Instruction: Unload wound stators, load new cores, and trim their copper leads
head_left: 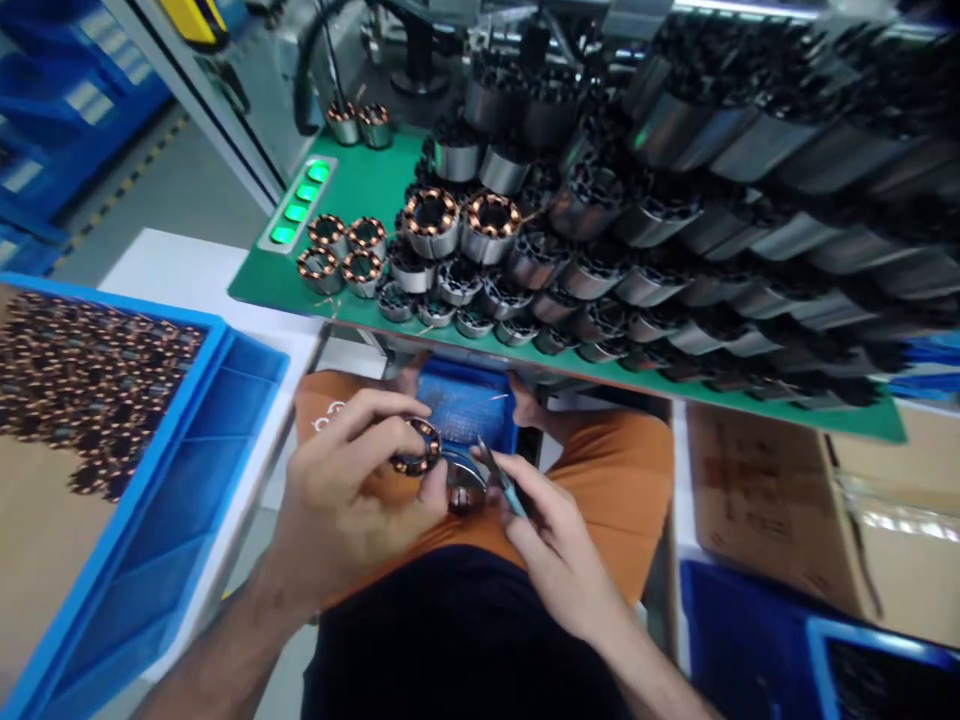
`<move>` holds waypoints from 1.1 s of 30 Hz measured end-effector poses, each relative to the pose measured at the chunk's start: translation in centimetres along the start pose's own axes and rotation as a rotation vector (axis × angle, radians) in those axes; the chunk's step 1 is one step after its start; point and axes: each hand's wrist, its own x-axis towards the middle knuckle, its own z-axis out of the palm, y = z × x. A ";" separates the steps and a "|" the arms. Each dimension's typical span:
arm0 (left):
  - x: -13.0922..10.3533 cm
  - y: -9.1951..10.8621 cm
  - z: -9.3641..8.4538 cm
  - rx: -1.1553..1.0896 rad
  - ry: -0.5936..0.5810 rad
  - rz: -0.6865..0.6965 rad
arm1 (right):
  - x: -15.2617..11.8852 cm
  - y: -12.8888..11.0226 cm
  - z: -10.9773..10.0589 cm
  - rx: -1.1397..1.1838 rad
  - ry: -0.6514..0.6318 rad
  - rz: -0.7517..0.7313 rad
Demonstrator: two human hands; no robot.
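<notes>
My left hand (360, 490) is closed around a small copper-wound motor stator (421, 448), its ring face turned toward the right. Close by on the right, my right hand (555, 530) grips a pair of small cutting pliers with light-blue handles (513, 492); their dark jaws point up and left, apart from the stator. Below and between the hands, a shiny round metal thing (466, 480) shows partly above my lap. A blue bin (469, 410) sits lower down between my feet, with what look like fine wire scraps in it.
A green-topped bench (259, 275) spans the front, bearing stacked bare stator cores (645, 275) and several wound stators (364, 268). Four lit green buttons sit in a panel (298, 205). At left, a blue crate (217, 350) holds many wound stators; at right stands a cardboard box (765, 490).
</notes>
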 end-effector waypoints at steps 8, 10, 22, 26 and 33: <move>0.8 1.3 1.2 -0.035 0.121 0.102 | 0.5 -3.4 -0.6 0.123 -0.003 -0.090; 0.9 1.4 1.3 -0.042 0.125 0.121 | 0.3 -3.4 -0.7 0.131 -0.011 -0.086; 0.7 2.0 1.6 -0.002 0.105 0.114 | 0.1 -4.0 -1.3 0.125 -0.030 -0.093; 0.4 2.1 1.5 0.035 0.104 0.123 | 0.2 -4.1 -1.1 0.160 -0.018 -0.115; 0.6 2.5 1.7 0.032 0.099 0.127 | 0.2 -4.5 -1.2 0.160 0.017 -0.132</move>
